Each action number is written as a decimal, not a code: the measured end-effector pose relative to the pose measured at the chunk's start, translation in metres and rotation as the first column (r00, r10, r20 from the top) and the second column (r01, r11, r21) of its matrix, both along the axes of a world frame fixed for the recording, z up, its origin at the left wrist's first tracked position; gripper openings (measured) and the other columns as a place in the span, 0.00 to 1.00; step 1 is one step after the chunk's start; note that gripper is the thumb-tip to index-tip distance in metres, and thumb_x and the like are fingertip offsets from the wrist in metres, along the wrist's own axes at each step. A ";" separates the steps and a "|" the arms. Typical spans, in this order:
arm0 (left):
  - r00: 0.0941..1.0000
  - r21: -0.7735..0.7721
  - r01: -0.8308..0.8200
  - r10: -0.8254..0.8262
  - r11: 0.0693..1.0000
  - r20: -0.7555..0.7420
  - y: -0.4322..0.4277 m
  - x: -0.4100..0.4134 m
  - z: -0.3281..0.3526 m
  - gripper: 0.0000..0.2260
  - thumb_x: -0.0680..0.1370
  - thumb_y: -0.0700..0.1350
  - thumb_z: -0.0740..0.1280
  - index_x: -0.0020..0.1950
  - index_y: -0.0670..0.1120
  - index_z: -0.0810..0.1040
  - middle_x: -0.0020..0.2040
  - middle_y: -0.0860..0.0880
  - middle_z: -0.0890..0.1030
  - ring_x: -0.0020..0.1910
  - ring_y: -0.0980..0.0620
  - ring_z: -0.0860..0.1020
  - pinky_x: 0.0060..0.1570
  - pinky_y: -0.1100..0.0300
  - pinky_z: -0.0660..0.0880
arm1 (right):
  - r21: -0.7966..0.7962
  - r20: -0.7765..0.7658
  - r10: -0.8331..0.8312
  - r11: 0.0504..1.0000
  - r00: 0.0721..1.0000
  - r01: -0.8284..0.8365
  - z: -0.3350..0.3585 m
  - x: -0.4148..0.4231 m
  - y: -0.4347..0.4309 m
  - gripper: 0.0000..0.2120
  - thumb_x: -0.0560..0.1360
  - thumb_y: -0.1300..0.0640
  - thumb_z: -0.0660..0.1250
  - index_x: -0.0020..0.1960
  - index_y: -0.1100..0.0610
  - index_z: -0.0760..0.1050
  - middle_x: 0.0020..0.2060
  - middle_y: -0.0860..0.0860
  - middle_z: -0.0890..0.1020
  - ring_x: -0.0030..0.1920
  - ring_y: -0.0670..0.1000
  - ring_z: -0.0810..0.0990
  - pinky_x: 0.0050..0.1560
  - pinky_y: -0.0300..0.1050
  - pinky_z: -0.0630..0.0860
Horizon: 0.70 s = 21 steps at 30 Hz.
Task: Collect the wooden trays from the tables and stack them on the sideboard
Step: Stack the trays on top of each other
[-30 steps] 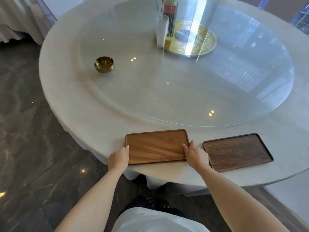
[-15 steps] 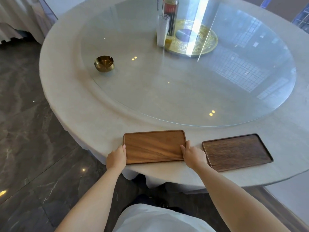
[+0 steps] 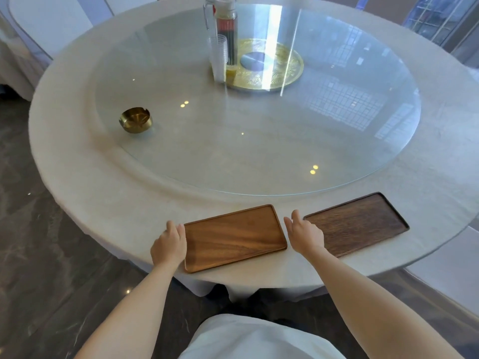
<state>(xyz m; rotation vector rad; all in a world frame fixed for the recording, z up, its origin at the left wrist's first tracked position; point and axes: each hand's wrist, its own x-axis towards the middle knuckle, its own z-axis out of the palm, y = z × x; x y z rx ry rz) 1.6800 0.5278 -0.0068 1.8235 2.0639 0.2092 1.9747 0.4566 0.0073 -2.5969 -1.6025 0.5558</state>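
A light brown wooden tray (image 3: 234,238) lies at the near edge of the round table (image 3: 103,193). My left hand (image 3: 168,246) curls around its left short end. My right hand (image 3: 303,235) hovers just off the tray's right end with fingers spread, holding nothing and covering the left corner of a darker wooden tray (image 3: 363,224). That dark tray lies flat on the cloth to the right, a small gap from the light one. No sideboard is in view.
A glass turntable (image 3: 259,141) covers the table's middle, carrying a brass ashtray (image 3: 135,119) at left, a glass pitcher (image 3: 226,35), stacked cups (image 3: 219,60) and a gold plate (image 3: 272,66). Dark marble floor (image 3: 39,268) lies to the left; white-covered chairs (image 3: 46,22) stand behind.
My right hand has let go of the light tray's right end and opened beside it. My left hand stays on the left end. The view has pulled back and tilted.
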 end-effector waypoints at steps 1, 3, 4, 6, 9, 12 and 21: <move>1.000 0.037 0.019 -0.020 0.999 0.010 0.006 0.007 0.004 0.14 0.81 0.50 0.47 0.45 0.42 0.65 0.41 0.40 0.79 0.37 0.41 0.76 0.37 0.53 0.71 | 0.008 0.005 -0.022 1.000 1.000 0.022 0.003 0.006 0.000 0.17 0.80 0.47 0.46 0.56 0.59 0.64 0.44 0.60 0.82 0.46 0.63 0.81 0.39 0.49 0.69; 0.998 0.091 0.058 -0.062 0.994 0.033 0.015 0.028 0.010 0.15 0.81 0.49 0.48 0.46 0.40 0.67 0.44 0.37 0.80 0.40 0.38 0.77 0.38 0.52 0.69 | 0.022 0.008 -0.062 0.998 0.998 0.062 0.009 0.018 -0.001 0.16 0.80 0.49 0.47 0.57 0.59 0.63 0.45 0.60 0.82 0.47 0.63 0.80 0.40 0.49 0.68; 0.996 0.107 0.076 -0.081 0.991 0.048 0.017 0.042 0.013 0.15 0.81 0.49 0.49 0.47 0.39 0.68 0.46 0.36 0.80 0.42 0.36 0.78 0.38 0.52 0.68 | 0.031 0.001 -0.079 0.996 0.997 0.079 0.013 0.027 -0.002 0.15 0.80 0.49 0.48 0.57 0.59 0.64 0.47 0.60 0.82 0.48 0.64 0.80 0.40 0.49 0.67; 0.990 0.116 0.111 -0.120 0.987 0.074 0.019 0.074 0.019 0.15 0.81 0.49 0.50 0.48 0.39 0.69 0.49 0.35 0.80 0.46 0.34 0.78 0.39 0.51 0.66 | 0.056 -0.004 -0.111 0.992 0.994 0.111 0.020 0.046 -0.003 0.14 0.80 0.50 0.49 0.57 0.59 0.64 0.49 0.60 0.81 0.49 0.64 0.80 0.41 0.49 0.66; 0.974 0.131 0.184 -0.199 0.974 0.111 0.015 0.126 0.025 0.14 0.81 0.49 0.51 0.48 0.39 0.69 0.50 0.36 0.80 0.47 0.34 0.77 0.40 0.51 0.66 | 0.066 0.079 -0.074 0.995 0.994 0.069 0.027 0.083 -0.008 0.14 0.80 0.51 0.48 0.58 0.58 0.65 0.53 0.57 0.79 0.48 0.62 0.80 0.37 0.47 0.66; 0.959 0.160 0.222 -0.245 0.962 0.142 0.001 0.179 0.029 0.14 0.81 0.48 0.52 0.49 0.39 0.70 0.49 0.36 0.81 0.47 0.35 0.78 0.41 0.51 0.69 | 0.116 0.069 -0.102 0.989 0.992 0.093 0.029 0.126 -0.016 0.15 0.80 0.50 0.49 0.58 0.59 0.65 0.54 0.57 0.79 0.50 0.61 0.80 0.38 0.46 0.68; 0.976 0.084 0.202 -0.207 0.976 0.063 -0.067 0.283 0.016 0.12 0.81 0.49 0.53 0.48 0.41 0.69 0.47 0.36 0.82 0.46 0.35 0.80 0.41 0.50 0.73 | 0.067 -0.029 -0.156 0.985 0.987 0.158 0.028 0.235 -0.048 0.20 0.80 0.47 0.49 0.63 0.60 0.64 0.59 0.59 0.74 0.59 0.61 0.75 0.51 0.53 0.72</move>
